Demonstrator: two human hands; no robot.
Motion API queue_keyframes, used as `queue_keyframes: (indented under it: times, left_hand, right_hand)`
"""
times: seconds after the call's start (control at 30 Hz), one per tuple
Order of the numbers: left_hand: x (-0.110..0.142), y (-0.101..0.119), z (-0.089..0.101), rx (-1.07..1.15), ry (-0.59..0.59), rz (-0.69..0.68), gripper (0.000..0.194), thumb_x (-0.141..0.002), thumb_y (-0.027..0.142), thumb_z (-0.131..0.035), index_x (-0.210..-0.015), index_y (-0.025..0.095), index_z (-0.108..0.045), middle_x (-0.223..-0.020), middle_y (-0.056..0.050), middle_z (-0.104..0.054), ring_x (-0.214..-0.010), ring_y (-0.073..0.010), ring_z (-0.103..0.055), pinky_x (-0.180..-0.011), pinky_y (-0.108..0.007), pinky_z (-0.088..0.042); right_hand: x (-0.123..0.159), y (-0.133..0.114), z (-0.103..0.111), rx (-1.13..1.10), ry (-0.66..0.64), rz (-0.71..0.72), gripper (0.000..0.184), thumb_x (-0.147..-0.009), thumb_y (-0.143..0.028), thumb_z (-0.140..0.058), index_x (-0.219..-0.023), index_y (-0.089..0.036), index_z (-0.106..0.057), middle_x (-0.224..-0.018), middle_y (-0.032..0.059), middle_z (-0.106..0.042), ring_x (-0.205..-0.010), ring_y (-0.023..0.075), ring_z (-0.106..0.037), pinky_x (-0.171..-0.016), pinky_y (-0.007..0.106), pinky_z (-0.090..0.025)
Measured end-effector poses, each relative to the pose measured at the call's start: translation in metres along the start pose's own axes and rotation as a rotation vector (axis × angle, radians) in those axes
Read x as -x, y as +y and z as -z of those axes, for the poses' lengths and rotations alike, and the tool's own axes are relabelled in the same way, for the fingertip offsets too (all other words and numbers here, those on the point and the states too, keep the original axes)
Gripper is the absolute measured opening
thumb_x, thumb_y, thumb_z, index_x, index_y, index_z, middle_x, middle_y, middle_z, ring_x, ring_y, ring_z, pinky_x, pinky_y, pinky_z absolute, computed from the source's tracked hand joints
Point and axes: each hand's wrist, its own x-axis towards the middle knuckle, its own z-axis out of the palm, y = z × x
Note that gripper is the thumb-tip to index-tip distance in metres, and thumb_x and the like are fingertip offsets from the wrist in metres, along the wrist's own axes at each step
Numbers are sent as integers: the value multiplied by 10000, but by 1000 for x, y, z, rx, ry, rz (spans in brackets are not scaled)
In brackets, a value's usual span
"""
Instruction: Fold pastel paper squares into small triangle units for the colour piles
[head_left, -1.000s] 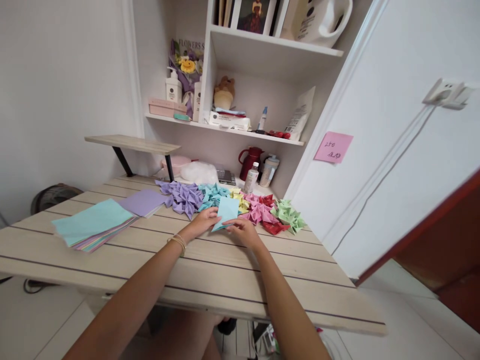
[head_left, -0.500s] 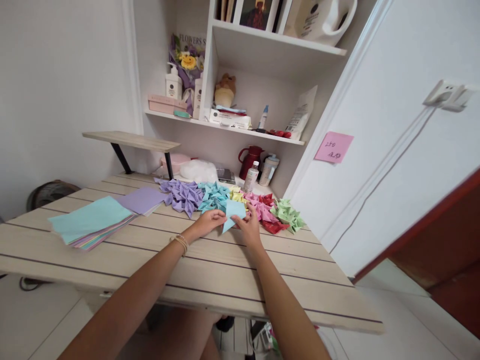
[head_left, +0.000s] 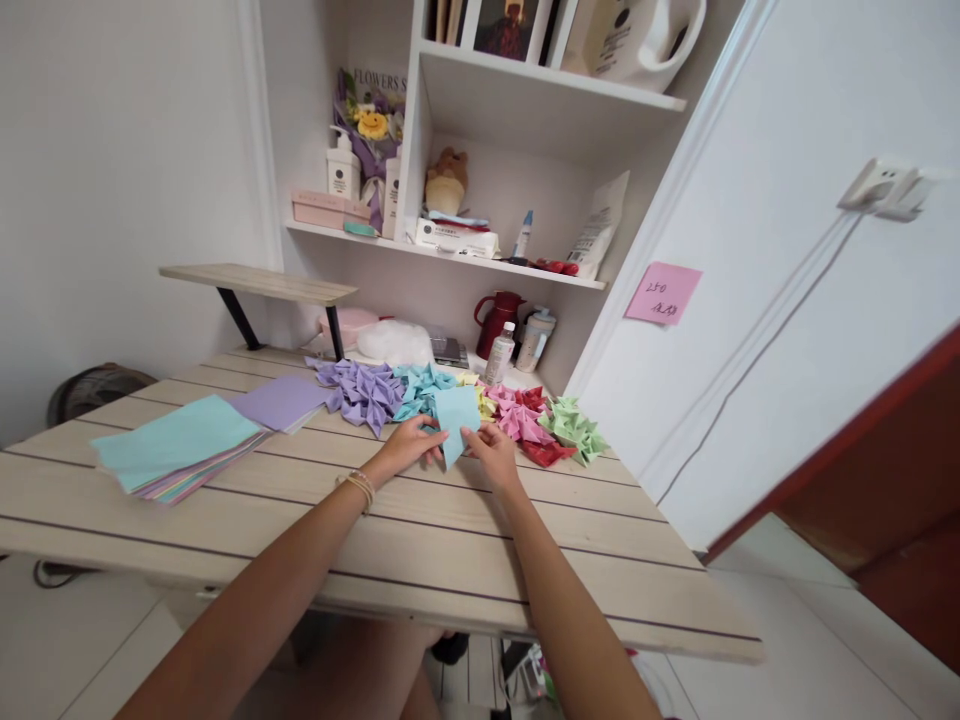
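Observation:
A folded light-blue sheet of paper (head_left: 456, 418) stands up off the wooden table (head_left: 420, 540), held between both hands. My left hand (head_left: 409, 443) pinches its left edge, a bracelet on that wrist. My right hand (head_left: 491, 450) pinches its lower right edge. Just behind the hands lies a row of folded paper pieces: purple (head_left: 358, 390), blue (head_left: 420, 388), yellow (head_left: 480, 398), pink (head_left: 517, 418), red (head_left: 546, 452) and green (head_left: 574, 425).
A stack of coloured paper sheets (head_left: 176, 445) with a purple sheet (head_left: 281, 400) lies at the table's left. A small bottle (head_left: 499, 354), a red jug (head_left: 502, 318) and shelves with boxes stand behind. A pink note (head_left: 663, 294) sticks to the right wall.
The blue sheet has been turned and lifted slightly, its point now hanging downward between the hands. Both hands stayed close together at the same spot.

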Motion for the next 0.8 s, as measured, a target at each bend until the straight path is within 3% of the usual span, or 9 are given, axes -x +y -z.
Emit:
queue_keyframes:
  times: [0.13, 0.23, 0.33, 0.47, 0.63, 0.8]
  left_hand:
    - [2, 4, 2, 13, -17, -16, 336, -712, 431, -693, -785, 130, -562, -545, -31, -655, -408, -108, -581, -411, -187, -397]
    - [3, 4, 2, -7, -5, -12, 323, -692, 405, -714, -775, 141, -547, -551, -28, -659, -444, -131, -609, -446, -204, -435]
    - [2, 2, 0, 5, 6, 18, 315, -669, 373, -734, -789, 148, -549, -599, -38, -676, -507, -155, -646, -492, -223, -470]
    - [0, 4, 1, 191, 32, 117, 311, -699, 366, -693, -899, 152, -588, -763, -72, -709, -638, -178, -687, -571, -249, -512]
    - [1, 11, 8, 341, 96, 131, 363, -731, 449, -633, -915, 136, -648, -821, -72, -698, -644, -159, -657, -579, -251, -510]
    - [6, 12, 9, 174, 85, 119, 386, -621, 277, -768, -970, 139, -680, -834, -48, -693, -634, -114, -623, -542, -186, -459]
  right_hand:
    - [-1, -1, 1, 85, -16, 48, 334, -631, -484, -716, -657, -161, -636, -524, -34, -546, -490, 92, -467, -475, 214, -384]
    - [-2, -1, 4, 84, -13, 0, 370, -652, -518, -697, -727, -158, -659, -411, -67, -465, -377, 71, -376, -400, 206, -310]
    - [-2, -4, 5, 2, -71, -101, 434, -641, -560, -696, -794, -155, -665, -506, -16, -603, -380, 94, -475, -410, 219, -370]
    - [-1, -4, 4, -40, -109, -102, 403, -606, -522, -739, -781, -163, -689, -746, 52, -705, -615, 168, -645, -598, 280, -497]
    - [-1, 4, 6, 59, -230, 0, 370, -583, -409, -776, -854, -161, -731, -737, 43, -696, -670, 169, -627, -645, 293, -484]
    - [0, 8, 6, 167, -366, 1, 399, -612, -397, -767, -923, -150, -729, -663, 25, -674, -620, 148, -598, -607, 272, -462]
